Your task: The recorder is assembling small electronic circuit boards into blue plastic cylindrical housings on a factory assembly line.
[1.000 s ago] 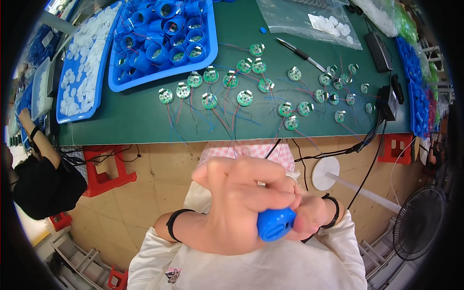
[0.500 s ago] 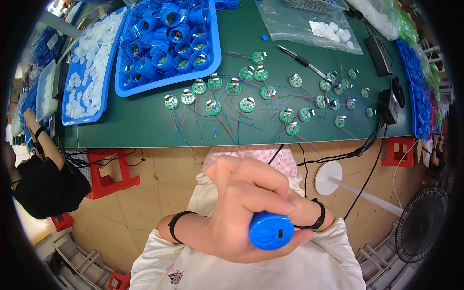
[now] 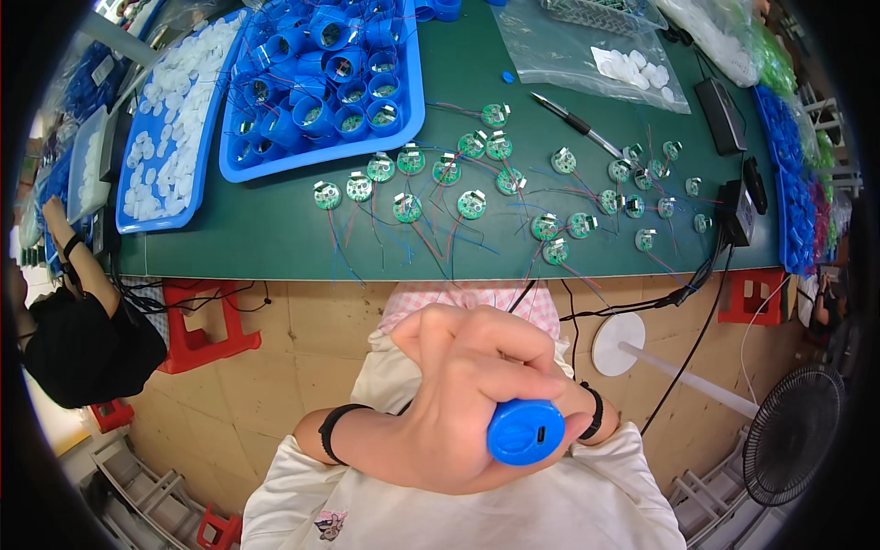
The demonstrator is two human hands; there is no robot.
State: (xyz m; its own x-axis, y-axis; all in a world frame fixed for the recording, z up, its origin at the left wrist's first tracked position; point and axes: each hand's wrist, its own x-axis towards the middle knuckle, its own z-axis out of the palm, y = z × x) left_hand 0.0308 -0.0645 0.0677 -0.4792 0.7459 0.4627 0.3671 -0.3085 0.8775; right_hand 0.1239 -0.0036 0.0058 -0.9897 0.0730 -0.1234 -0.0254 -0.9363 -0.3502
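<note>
My left hand [image 3: 449, 408] is closed in front of my body, its fingers wrapped round a blue plastic cylinder [image 3: 524, 433]. The cylinder's round end faces up, with a small dark slot and a shallow oval recess in it. My right hand comes in from the right, behind the left. Only its wrist and a strip of my right forearm [image 3: 605, 429] show, so its fingers are hidden. On the green table, several round green circuit boards [image 3: 472, 203] with red and blue wires lie spread out in front of me.
A blue tray [image 3: 321, 158] of blue cups with boards and wires stands at the back left, beside a tray [image 3: 158, 225] of white caps. A pen [image 3: 577, 124], a plastic bag [image 3: 541, 64] and black boxes lie right. A fan [image 3: 793, 435] stands lower right; a co-worker [image 3: 92, 339] sits left.
Both hands and the blue cylinder have shifted slightly to the right and tilted a little. The left hand keeps its grip. The view has moved slightly; the boards lie as before.
</note>
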